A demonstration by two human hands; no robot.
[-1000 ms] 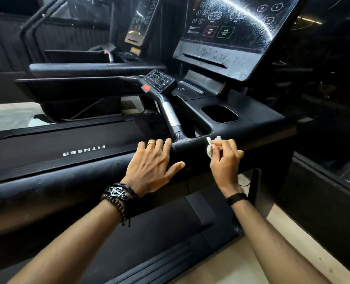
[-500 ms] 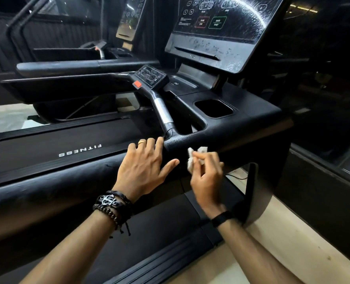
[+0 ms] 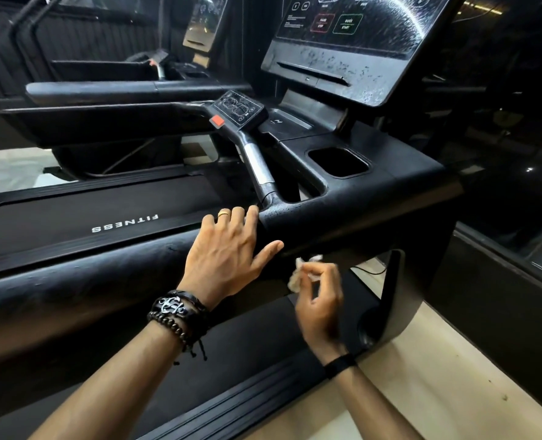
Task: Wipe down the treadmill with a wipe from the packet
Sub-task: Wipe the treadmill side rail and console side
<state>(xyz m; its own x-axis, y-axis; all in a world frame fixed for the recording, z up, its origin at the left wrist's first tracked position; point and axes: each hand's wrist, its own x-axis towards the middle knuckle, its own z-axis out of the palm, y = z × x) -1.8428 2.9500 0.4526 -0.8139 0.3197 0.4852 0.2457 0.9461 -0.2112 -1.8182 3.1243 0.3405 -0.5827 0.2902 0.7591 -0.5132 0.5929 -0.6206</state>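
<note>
One crumpled wipe (image 3: 304, 270) is being pinched between curled fingertips of the right hand (image 3: 320, 300), just below the treadmill (image 3: 374, 198) console's front edge. The left hand (image 3: 228, 252) is being rested flat, fingers straight, against that edge, holding nothing.

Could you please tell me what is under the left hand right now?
The left hand rests flat on the treadmill's black side rail; the rail beneath the palm is covered.

Black bracelets (image 3: 178, 312), gold ring (image 3: 223, 213), black wristband (image 3: 339, 365)
</note>
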